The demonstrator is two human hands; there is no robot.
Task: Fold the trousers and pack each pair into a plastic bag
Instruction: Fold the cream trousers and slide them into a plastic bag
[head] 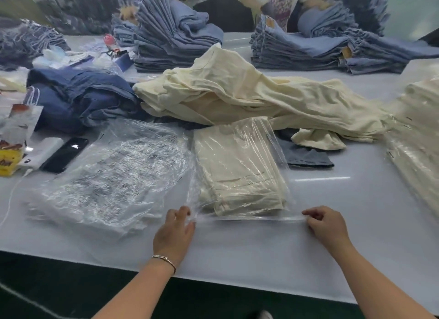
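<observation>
Both hands, left hand (175, 231) and right hand (326, 226), are pinching the plastic bag (268, 147) mouth (cream trousers (237, 166) inside) on the bench (332, 200).

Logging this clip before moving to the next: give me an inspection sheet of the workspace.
Surface: glossy white table.
Job's things: folded cream trousers inside clear plastic bag; loose cream trousers heap; stack of empty clear bags.
Clutter: black phone, yellow packet, blue denim stacks.
Grips: left hand and right hand pinch the bag's open edge.
Cables: white cable.
Surroundings: another person opposite.
</observation>
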